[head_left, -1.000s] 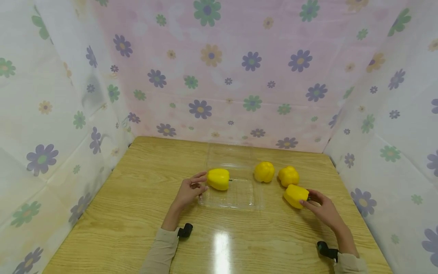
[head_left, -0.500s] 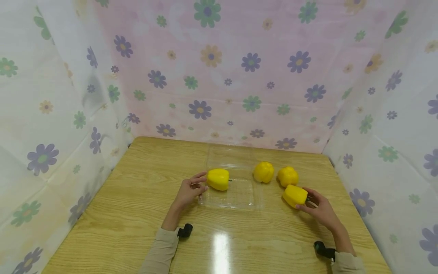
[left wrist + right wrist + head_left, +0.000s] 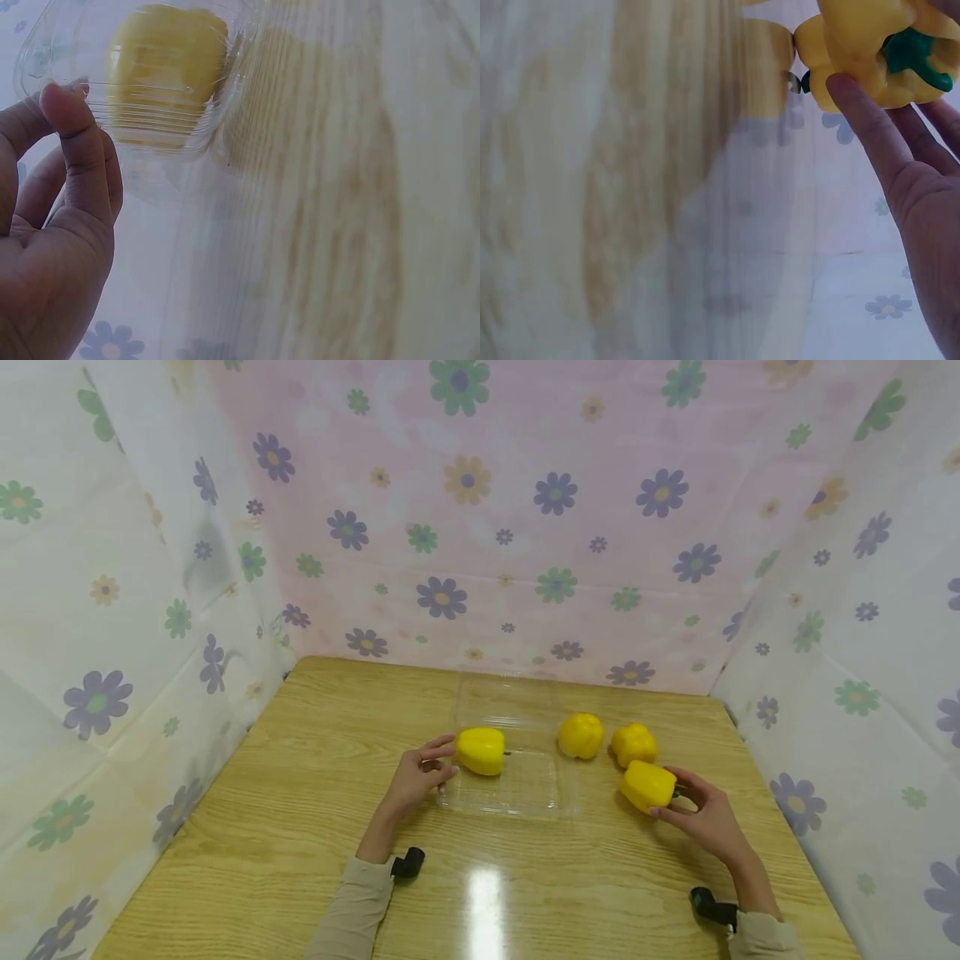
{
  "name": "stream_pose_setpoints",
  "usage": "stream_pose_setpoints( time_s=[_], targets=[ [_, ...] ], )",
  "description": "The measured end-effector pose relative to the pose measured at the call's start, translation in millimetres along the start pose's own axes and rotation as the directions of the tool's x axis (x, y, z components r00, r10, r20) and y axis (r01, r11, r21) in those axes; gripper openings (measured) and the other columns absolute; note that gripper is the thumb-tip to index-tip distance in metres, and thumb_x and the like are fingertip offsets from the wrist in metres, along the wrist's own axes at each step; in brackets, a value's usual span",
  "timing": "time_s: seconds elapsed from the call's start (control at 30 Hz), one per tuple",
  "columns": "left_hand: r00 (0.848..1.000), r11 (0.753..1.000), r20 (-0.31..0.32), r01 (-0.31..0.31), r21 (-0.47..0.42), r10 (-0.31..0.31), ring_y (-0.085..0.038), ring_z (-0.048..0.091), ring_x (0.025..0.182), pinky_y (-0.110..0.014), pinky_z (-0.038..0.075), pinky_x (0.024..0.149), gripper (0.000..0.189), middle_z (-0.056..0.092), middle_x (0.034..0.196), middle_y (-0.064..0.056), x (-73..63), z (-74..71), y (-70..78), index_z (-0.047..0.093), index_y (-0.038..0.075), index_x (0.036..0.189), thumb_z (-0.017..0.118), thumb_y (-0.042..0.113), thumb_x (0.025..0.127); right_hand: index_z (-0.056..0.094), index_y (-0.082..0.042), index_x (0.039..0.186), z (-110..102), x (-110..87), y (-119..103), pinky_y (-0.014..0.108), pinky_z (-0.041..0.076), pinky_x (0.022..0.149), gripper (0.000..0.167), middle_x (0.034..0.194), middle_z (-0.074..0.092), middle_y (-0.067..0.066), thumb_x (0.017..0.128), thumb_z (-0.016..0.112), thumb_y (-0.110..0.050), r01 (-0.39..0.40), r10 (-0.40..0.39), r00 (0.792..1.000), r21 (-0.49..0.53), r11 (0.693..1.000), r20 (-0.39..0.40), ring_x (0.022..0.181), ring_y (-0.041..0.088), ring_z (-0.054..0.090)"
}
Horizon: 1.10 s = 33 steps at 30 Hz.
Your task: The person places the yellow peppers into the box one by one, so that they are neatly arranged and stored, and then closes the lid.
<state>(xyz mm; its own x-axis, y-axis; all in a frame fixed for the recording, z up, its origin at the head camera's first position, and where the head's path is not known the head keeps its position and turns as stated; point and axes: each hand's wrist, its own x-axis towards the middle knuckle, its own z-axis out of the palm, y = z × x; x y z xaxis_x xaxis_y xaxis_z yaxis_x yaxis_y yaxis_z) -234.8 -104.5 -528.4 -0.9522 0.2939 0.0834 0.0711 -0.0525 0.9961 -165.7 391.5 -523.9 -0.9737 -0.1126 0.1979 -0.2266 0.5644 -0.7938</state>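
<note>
A clear plastic clamshell container (image 3: 528, 789) lies with its lid laid back on the table, and a yellow bell pepper (image 3: 481, 752) sits on its side at the left of its base. My left hand (image 3: 411, 781) pinches the container's left rim between thumb and fingers, as the left wrist view shows close up. Over on the right, my right hand (image 3: 708, 814) grips another yellow bell pepper (image 3: 647, 787) near its stem end. Its green stem (image 3: 919, 60) points back toward the palm, and the thumb presses its near side.
Two more yellow bell peppers stand behind: one (image 3: 581, 737) just right of the container, the other (image 3: 634, 745) close against the gripped one. Flowered cloth walls (image 3: 510, 560) enclose the wooden table (image 3: 300, 843) at the back and sides.
My right thumb has shifted slightly down along the near side of the gripped bell pepper. My left hand, the container and the other peppers have stayed in place.
</note>
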Motion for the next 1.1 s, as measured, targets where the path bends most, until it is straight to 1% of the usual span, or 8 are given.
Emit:
stream_pose_setpoints(
  time_s=[0.13, 0.27, 0.4, 0.5, 0.67, 0.83, 0.93, 1.1],
  targets=[
    [1.0, 1.0, -0.002, 0.008, 0.001, -0.008, -0.013, 0.056, 0.075, -0.019, 0.051, 0.054, 0.037, 0.044, 0.157, -0.016, 0.2, 0.0, 0.1, 0.063, -0.013, 0.129, 0.068, -0.006, 0.093, 0.051, -0.001, 0.146, 1.8, 1.7, -0.6, 0.018, 0.057, 0.083, 0.068, 0.132, 0.059, -0.011, 0.086, 0.082, -0.007, 0.052, -0.052, 0.999, 0.043, 0.998, 0.006, 0.112, -0.01, 0.055],
    [1.0, 1.0, 0.003, 0.01, 0.002, -0.01, -0.013, 0.056, 0.075, -0.019, 0.051, 0.054, 0.038, 0.044, 0.157, -0.016, 1.0, -0.1, -0.8, 0.062, -0.013, 0.129, 0.069, -0.005, 0.093, 0.051, 0.001, 0.146, 4.5, 3.5, -4.1, 0.016, 0.057, 0.083, 0.068, 0.128, 0.059, -0.019, 0.085, 0.082, -0.003, 0.08, -0.08, 0.997, 0.07, 0.994, 0.003, 0.112, -0.008, 0.056],
    [1.0, 1.0, 0.003, 0.009, 0.004, -0.009, -0.014, 0.056, 0.075, -0.019, 0.051, 0.054, 0.038, 0.043, 0.157, -0.017, 1.2, -0.3, -1.8, 0.062, -0.013, 0.13, 0.069, -0.005, 0.093, 0.047, 0.008, 0.146, 7.0, 5.4, -10.0, 0.016, 0.057, 0.082, 0.069, 0.131, 0.057, -0.021, 0.085, 0.079, 0.003, 0.098, -0.1, 0.995, 0.137, 0.986, 0.005, 0.112, -0.007, 0.056],
    [1.0, 1.0, -0.003, 0.009, 0.001, -0.009, -0.014, 0.056, 0.074, -0.02, 0.051, 0.054, 0.037, 0.044, 0.157, -0.016, 1.1, -0.4, -3.0, 0.063, -0.012, 0.129, 0.07, -0.004, 0.093, 0.043, 0.01, 0.147, 8.0, 6.7, -14.0, 0.017, 0.058, 0.081, 0.07, 0.134, 0.054, -0.021, 0.086, 0.077, 0.006, 0.103, -0.107, 0.994, 0.179, 0.978, 0.013, 0.113, -0.007, 0.056],
    [1.0, 1.0, -0.003, 0.016, -0.005, -0.016, -0.013, 0.056, 0.074, -0.02, 0.051, 0.054, 0.037, 0.045, 0.157, -0.014, 0.7, -0.3, -3.9, 0.063, -0.012, 0.129, 0.07, -0.004, 0.093, 0.04, 0.01, 0.149, 8.7, 9.1, -19.5, 0.019, 0.059, 0.08, 0.07, 0.136, 0.052, -0.02, 0.088, 0.075, 0.006, 0.113, -0.121, 0.992, 0.2, 0.973, 0.029, 0.115, -0.007, 0.056],
    [1.0, 1.0, -0.001, 0.012, -0.007, -0.012, -0.014, 0.055, 0.073, -0.02, 0.051, 0.054, 0.037, 0.045, 0.157, -0.015, 0.5, 0.0, -3.0, 0.063, -0.013, 0.129, 0.069, -0.004, 0.093, 0.041, 0.006, 0.151, 11.2, 13.2, -24.5, 0.02, 0.059, 0.081, 0.07, 0.14, 0.051, -0.017, 0.089, 0.073, 0.008, 0.13, -0.143, 0.989, 0.229, 0.965, 0.044, 0.118, -0.005, 0.056],
    [1.0, 1.0, 0.001, 0.01, -0.007, -0.01, -0.014, 0.055, 0.074, -0.02, 0.051, 0.054, 0.038, 0.044, 0.157, -0.016, 0.7, 0.2, -2.4, 0.063, -0.013, 0.129, 0.07, -0.004, 0.093, 0.041, 0.005, 0.151, 15.0, 16.2, -27.0, 0.021, 0.059, 0.082, 0.07, 0.141, 0.052, -0.016, 0.088, 0.072, 0.011, 0.138, -0.157, 0.986, 0.26, 0.956, 0.051, 0.12, -0.004, 0.056],
    [1.0, 1.0, -0.002, 0.013, -0.008, -0.013, -0.013, 0.055, 0.074, -0.02, 0.051, 0.054, 0.037, 0.045, 0.157, -0.015, 1.1, 0.7, -1.6, 0.063, -0.013, 0.129, 0.07, -0.005, 0.093, 0.04, 0.007, 0.151, 25.7, 20.7, -31.4, 0.023, 0.06, 0.083, 0.069, 0.14, 0.054, -0.016, 0.088, 0.069, 0.015, 0.158, -0.194, 0.978, 0.33, 0.931, 0.078, 0.122, -0.001, 0.057]
  ],
)
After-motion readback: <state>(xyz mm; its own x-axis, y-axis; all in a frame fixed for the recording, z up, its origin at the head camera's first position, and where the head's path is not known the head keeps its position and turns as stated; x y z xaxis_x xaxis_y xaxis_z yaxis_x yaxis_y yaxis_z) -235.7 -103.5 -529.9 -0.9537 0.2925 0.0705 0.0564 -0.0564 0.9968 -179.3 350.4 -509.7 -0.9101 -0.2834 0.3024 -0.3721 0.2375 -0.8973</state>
